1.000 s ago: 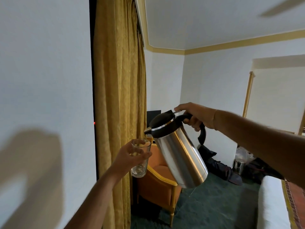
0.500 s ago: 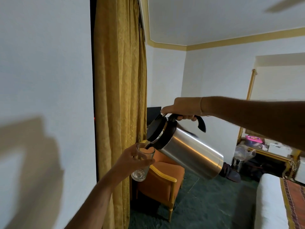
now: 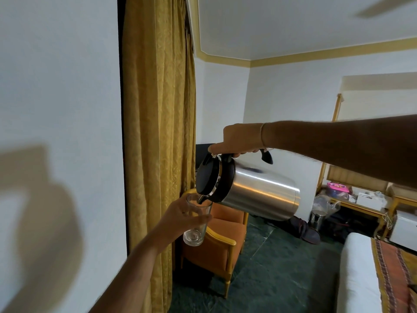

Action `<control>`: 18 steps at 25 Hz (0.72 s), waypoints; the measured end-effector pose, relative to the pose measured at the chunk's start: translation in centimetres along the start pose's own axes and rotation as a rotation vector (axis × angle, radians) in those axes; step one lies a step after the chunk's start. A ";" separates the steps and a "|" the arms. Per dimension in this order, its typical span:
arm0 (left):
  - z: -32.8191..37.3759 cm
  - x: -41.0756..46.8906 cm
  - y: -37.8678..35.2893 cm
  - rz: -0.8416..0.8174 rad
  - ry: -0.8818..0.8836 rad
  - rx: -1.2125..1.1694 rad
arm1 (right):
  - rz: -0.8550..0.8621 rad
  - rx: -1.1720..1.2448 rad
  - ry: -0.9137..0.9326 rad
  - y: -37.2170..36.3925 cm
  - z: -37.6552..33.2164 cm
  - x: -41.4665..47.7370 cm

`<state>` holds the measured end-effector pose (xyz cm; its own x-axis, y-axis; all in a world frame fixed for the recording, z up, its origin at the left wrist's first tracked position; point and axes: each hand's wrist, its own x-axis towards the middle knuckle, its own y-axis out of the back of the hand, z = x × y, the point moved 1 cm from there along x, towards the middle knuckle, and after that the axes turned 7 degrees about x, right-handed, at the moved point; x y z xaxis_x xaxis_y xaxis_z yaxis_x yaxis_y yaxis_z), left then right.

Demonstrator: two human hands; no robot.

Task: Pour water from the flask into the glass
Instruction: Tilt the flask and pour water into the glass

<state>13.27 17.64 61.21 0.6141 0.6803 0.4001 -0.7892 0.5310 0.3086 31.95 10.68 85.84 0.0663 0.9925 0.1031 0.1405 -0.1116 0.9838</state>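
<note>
We note a green floor (image 3: 270, 267), a gold curtain (image 3: 158, 109) and an orange chair (image 3: 223, 240). Our right hand (image 3: 242, 138) grips the flask (image 3: 259, 190) lying near level, spout down-left in the glass (image 3: 197, 222) clasped by our left hand (image 3: 180, 216).

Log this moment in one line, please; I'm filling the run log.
step: pouring | right hand: holds flask by handle, tipped near level | left hand: holds glass | spout: over glass rim

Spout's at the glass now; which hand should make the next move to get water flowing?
Probably the right hand: it grips the flask handle and can tilt further. The left hand only holds the glass under the spout.
</note>
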 end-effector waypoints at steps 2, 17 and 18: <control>0.1 -0.2 -0.3 -0.005 -0.001 0.005 | 0.033 -0.110 0.040 -0.1 -0.5 0.1; 1.1 -2.1 -1.9 -0.070 -0.058 0.032 | 0.060 -0.409 0.187 0.4 -2.3 -1.8; 1.1 -2.1 -2.0 -0.071 -0.060 0.032 | 0.059 -0.411 0.194 0.4 -2.4 -1.9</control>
<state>13.53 14.57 60.69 0.6680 0.6098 0.4265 -0.7440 0.5599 0.3647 29.51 8.87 86.38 -0.1292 0.9806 0.1475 -0.2640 -0.1774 0.9481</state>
